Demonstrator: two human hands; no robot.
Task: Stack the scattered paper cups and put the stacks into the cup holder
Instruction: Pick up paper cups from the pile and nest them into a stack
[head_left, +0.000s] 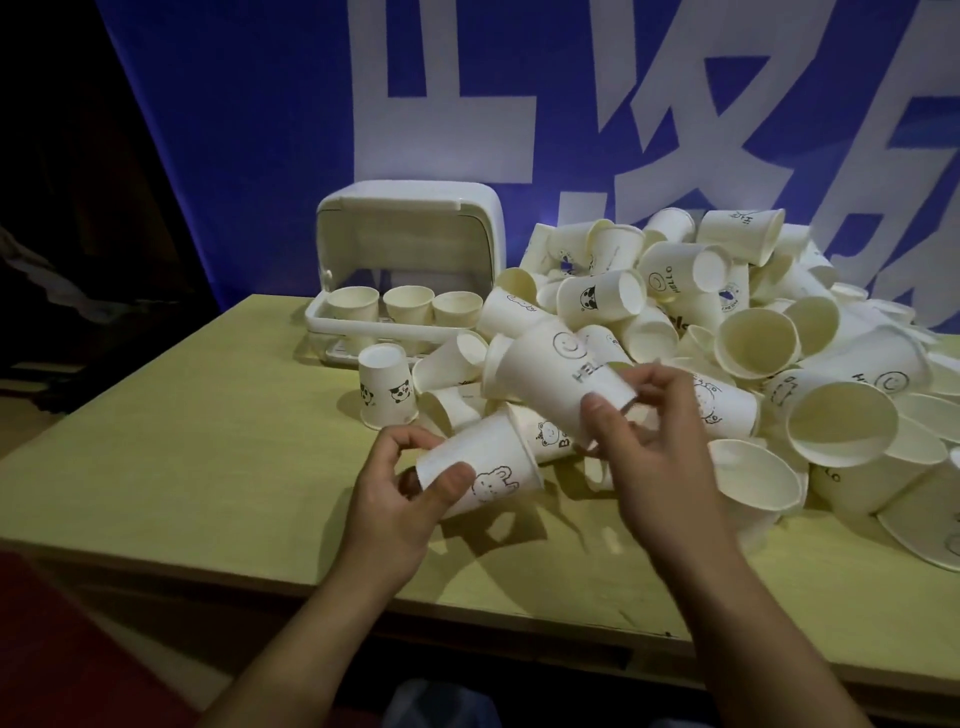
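Over the tabletop the left hand had its grip closed round the base end of a rabbit-printed cup, lying on its side with the mouth turned up and right. The right hand pinched the base of a HELLO cup, its mouth facing left. Mouth met mouth, so I judged one had to turn before nesting. The cup holder stood behind, well apart.
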